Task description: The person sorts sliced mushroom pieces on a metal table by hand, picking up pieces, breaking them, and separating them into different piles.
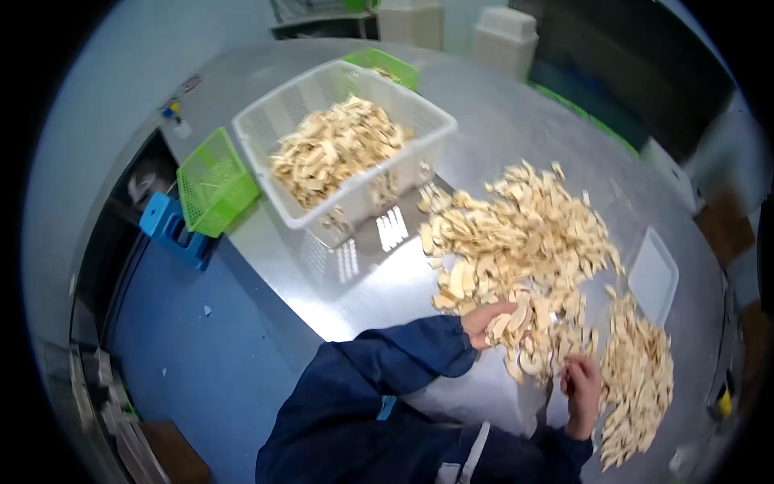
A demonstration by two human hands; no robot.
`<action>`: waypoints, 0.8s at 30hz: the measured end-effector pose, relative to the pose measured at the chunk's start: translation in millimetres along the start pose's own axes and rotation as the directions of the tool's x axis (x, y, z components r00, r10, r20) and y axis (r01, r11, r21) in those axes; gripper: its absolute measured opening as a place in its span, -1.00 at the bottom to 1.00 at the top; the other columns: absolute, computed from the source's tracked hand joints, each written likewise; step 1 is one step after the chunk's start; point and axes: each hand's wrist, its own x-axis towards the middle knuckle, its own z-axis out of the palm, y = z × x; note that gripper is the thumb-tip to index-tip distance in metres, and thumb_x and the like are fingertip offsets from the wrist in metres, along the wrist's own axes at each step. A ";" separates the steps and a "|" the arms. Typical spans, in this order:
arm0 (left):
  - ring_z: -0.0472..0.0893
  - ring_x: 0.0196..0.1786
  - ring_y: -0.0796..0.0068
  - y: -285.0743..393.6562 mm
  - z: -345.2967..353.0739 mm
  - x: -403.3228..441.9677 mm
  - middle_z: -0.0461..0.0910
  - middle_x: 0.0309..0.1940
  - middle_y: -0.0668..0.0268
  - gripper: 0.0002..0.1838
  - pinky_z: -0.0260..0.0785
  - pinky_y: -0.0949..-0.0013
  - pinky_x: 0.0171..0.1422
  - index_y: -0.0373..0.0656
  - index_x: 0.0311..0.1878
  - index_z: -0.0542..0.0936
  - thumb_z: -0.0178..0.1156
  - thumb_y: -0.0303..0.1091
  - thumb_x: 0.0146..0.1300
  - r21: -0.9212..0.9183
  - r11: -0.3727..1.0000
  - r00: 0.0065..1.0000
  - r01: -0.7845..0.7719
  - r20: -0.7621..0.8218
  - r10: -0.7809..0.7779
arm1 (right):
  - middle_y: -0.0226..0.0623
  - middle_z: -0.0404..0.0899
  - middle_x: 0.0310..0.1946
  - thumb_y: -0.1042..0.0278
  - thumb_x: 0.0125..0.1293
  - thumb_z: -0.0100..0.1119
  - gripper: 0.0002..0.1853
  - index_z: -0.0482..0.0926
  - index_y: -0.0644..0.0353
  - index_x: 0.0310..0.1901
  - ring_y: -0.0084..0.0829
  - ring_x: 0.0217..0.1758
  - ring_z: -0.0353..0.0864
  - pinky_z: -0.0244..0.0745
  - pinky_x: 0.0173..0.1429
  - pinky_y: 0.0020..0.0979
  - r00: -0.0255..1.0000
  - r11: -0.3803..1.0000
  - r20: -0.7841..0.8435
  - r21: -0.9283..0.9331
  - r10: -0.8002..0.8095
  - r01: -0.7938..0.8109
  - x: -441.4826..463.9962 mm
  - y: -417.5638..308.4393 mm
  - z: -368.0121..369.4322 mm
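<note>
My left hand (484,324) is closed around a few pale dried slices (509,323), thumb on top, at the near edge of a large heap of the same slices (532,230). My right hand (582,389) sits lower and to the right, its fingers curled close to the scattered slices. Anything between those fingers is too small to make out. Just right of it lies a second, narrower pile of slices (637,387). The slices are cream-coloured with browner edges and look thin and curved.
A white perforated crate (439,133) partly filled with slices stands on the metal table (298,278). Green baskets (211,189) (407,74) are beside and behind it. A white tray (655,278) lies at the right. A blue stool (173,230) stands below the table edge.
</note>
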 end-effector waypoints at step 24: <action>0.46 -0.14 0.60 155.3 122.1 -106.7 0.49 -0.13 0.33 -0.66 0.29 0.58 -0.07 -0.33 0.10 0.42 0.00 -0.42 0.28 0.875 0.235 0.682 -0.423 0.137 0.718 | -0.37 0.56 -0.42 0.39 0.24 0.09 -0.54 0.35 0.28 0.17 -0.65 -0.52 0.44 0.30 -0.46 -0.62 0.882 0.971 0.466 -0.234 0.075 0.041 -19.8 19.6 -11.1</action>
